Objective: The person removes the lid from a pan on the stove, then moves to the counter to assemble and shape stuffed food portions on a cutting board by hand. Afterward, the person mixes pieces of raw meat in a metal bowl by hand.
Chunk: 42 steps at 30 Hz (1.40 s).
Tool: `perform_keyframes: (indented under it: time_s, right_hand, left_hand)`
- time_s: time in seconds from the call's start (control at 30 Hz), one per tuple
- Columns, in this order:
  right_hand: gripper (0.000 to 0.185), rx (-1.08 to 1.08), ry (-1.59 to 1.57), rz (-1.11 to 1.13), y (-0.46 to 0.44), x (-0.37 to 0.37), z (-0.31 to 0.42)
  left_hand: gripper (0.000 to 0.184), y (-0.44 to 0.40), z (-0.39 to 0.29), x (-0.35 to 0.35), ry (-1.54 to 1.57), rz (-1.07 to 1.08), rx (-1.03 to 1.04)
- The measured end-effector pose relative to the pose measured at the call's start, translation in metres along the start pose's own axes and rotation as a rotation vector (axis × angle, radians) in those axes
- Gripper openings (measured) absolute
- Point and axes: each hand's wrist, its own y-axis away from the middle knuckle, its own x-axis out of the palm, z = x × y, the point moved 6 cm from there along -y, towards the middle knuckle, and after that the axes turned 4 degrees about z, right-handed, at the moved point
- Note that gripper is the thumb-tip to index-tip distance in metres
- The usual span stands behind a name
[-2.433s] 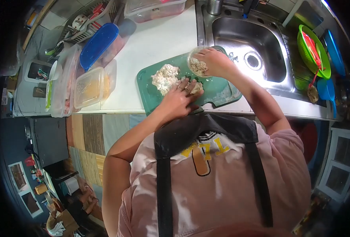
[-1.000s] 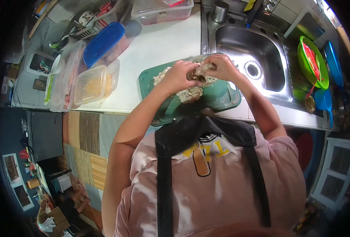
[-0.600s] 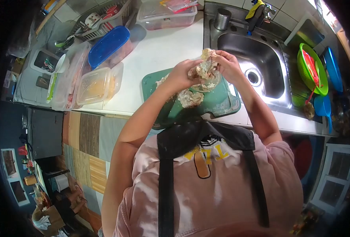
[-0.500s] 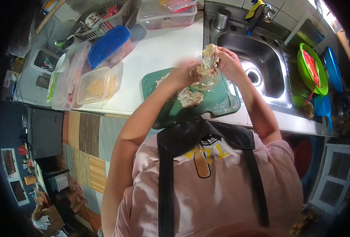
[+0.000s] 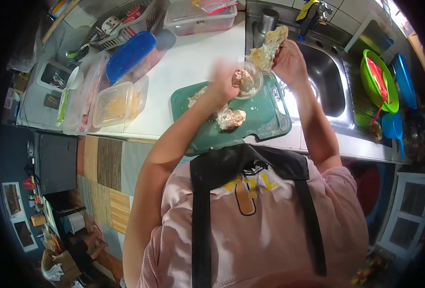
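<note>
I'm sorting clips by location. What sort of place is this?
Most likely a home kitchen: there's a metal sink, a green cutting board on the white counter, and a dish rack farther back.

I see a green board (image 5: 268,116), a pale yellow and white lump (image 5: 266,52), a white counter (image 5: 198,53) and silvery sink (image 5: 330,69). The lid (image 5: 131,56) is blue, the colander (image 5: 371,89) lime, the shirt (image 5: 258,245) pink with yellow letters (image 5: 270,184), the straps (image 5: 201,235) black, the floor (image 5: 108,165) patched brown and grey.

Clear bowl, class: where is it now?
In the head view, the clear bowl is near the far edge of the green board, right of the left hand.
</note>
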Motion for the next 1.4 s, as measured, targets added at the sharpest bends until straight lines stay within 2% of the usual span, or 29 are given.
perform_keyframes:
  time_s: [0.03,0.07,0.1,0.17,0.2,0.23,0.3,0.33,0.4,0.47,0.53,0.6,0.63,0.73,0.8,0.83,0.9,0.93,1.0,1.03,1.07,1.1,1.17,1.27,1.3,1.33,1.37,1.4]
  right_hand:
    - [0.024,0.04,-0.009,0.06,-0.002,0.011,0.003]
    - [0.024,-0.031,0.188,0.04,-0.001,0.018,0.012]
    - [0.024,-0.034,0.186,0.035,0.002,0.022,0.015]
    - [0.024,0.12,0.566,-0.047,0.015,0.023,0.008]
    - [0.027,0.238,0.935,-0.228,0.022,0.022,-0.003]
    - [0.027,0.24,0.932,-0.232,0.031,0.023,-0.01]
    - [0.026,0.662,1.788,0.083,0.05,0.011,-0.044]
    - [0.026,0.668,1.784,0.081,0.058,0.001,-0.053]
    - [0.03,0.178,1.947,-0.063,0.059,0.007,-0.044]
    - [0.028,0.222,1.925,-0.026,0.059,0.015,-0.039]
    - [0.027,0.255,1.906,0.007,0.06,0.016,-0.046]
    - [0.025,0.31,1.973,0.242,0.074,-0.005,-0.081]
    - [0.024,0.148,1.914,0.376,0.08,0.002,-0.091]
    - [0.026,0.151,1.909,0.372,0.077,0.015,-0.098]
    - [0.023,0.516,1.87,0.353,0.063,0.02,-0.089]
    - [0.023,0.507,1.872,0.348,0.055,0.02,-0.086]
    - [0.028,0.271,1.832,-0.039,0.03,0.012,-0.057]
    - [0.028,0.268,1.83,-0.04,0.019,-0.002,-0.058]
    - [0.038,0.016,2.062,-0.289,0.0,-0.03,-0.05]
    - [0.038,0.005,2.06,-0.293,-0.004,-0.031,-0.053]
    - [0.041,0.259,1.804,-0.388,-0.007,-0.048,-0.06]
    - [0.045,0.492,1.529,-0.463,-0.005,-0.061,-0.069]
    - [0.047,0.444,1.492,-0.461,-0.007,-0.061,-0.069]
    - [0.048,0.361,1.485,-0.474,-0.002,-0.071,-0.069]
    - [0.047,0.269,1.594,-0.446,-0.002,-0.067,-0.065]
    - [0.046,0.171,1.701,-0.417,-0.003,-0.062,-0.062]
    - [0.046,0.168,1.703,-0.42,-0.001,-0.064,-0.059]
    - [0.046,0.215,1.551,-0.466,0.003,-0.056,-0.054]
  left_hand:
    - [0.048,-0.002,0.009,0.001,-0.006,-0.009,-0.019]
    - [0.043,-0.004,0.018,0.001,-0.011,-0.013,-0.037]
    - [0.043,-0.007,0.023,-0.004,-0.01,-0.007,-0.035]
    - [0.034,-0.011,0.033,-0.008,-0.155,0.11,-0.047]
    - [0.028,-0.012,0.045,-0.009,-0.178,0.086,-0.081]
    - [0.028,-0.01,0.04,-0.014,-0.176,0.09,-0.082]
    - [0.015,-0.012,0.027,-0.029,-0.409,0.058,-0.048]
    - [0.015,-0.014,0.02,-0.03,-0.522,0.035,0.023]
    - [0.016,-0.02,0.017,-0.023,-0.402,0.102,0.063]
    - [0.018,-0.022,0.014,-0.016,-0.284,0.174,0.1]
    - [0.033,-0.026,0.026,-0.005,-0.316,0.385,-0.103]
    - [0.033,-0.03,0.031,0.0,-0.331,0.416,-0.133]
    - [0.034,-0.032,0.035,0.002,-0.347,0.443,-0.169]
    - [0.031,-0.037,0.044,0.002,-0.365,0.498,-0.234]
    - [0.03,-0.038,0.048,0.005,-0.38,0.474,-0.206]
    - [0.029,-0.04,0.047,0.004,-0.389,0.445,-0.183]
    - [0.028,-0.044,0.047,0.006,-0.43,0.436,-0.161]
    - [0.026,-0.043,0.045,0.008,-0.463,0.432,-0.144]
    - [0.027,-0.045,0.043,0.011,-0.457,0.431,-0.14]
    - [0.027,-0.047,0.044,0.01,-0.449,0.428,-0.138]
    - [0.027,-0.047,0.045,0.008,-0.458,0.425,-0.132]
    - [0.028,-0.045,0.046,0.003,-0.351,0.381,-0.09]
    - [0.029,-0.046,0.051,-0.005,-0.25,0.331,-0.046]
    - [0.022,-0.039,0.073,-0.011,0.542,0.214,-0.365]
    - [0.022,-0.039,0.072,-0.016,0.543,0.218,-0.365]
    - [0.023,-0.039,0.073,-0.021,0.854,0.148,-0.409]
    - [0.026,-0.041,0.074,-0.026,1.164,0.073,-0.446]
    - [0.028,-0.041,0.065,-0.036,1.236,0.042,-0.446]
